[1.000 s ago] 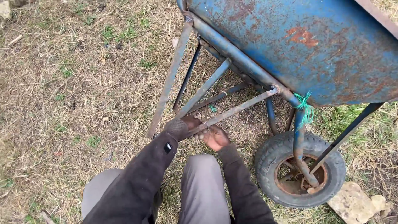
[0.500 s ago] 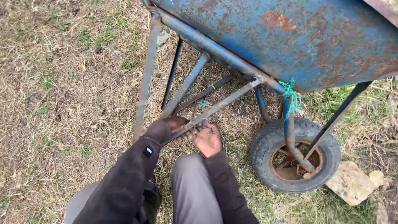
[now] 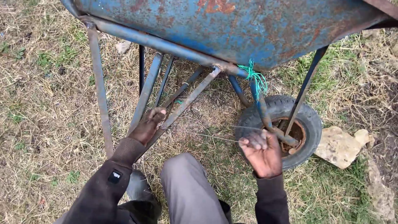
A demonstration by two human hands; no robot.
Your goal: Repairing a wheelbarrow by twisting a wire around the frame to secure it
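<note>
A rusty blue wheelbarrow (image 3: 232, 29) stands over dry grass, its metal frame struts (image 3: 182, 103) running down toward me. My left hand (image 3: 147, 124) rests on a slanted strut, fingers pinching where a thin wire meets it. My right hand (image 3: 261, 151) is pulled out to the right, fingers closed on the end of that thin wire (image 3: 215, 137), which stretches taut between both hands. The black rubber wheel (image 3: 290, 128) with a rusty hub sits just behind my right hand. Green twine (image 3: 257, 79) is tied around the frame under the tub.
A pale stone (image 3: 340, 145) lies right of the wheel. My knee in grey trousers (image 3: 186, 186) is below the hands. Patchy grass and dry straw cover the ground all around.
My right hand has moved away from the strut to the right, drawing the thin wire out. The left hand stays on the strut. The view has shifted closer.
</note>
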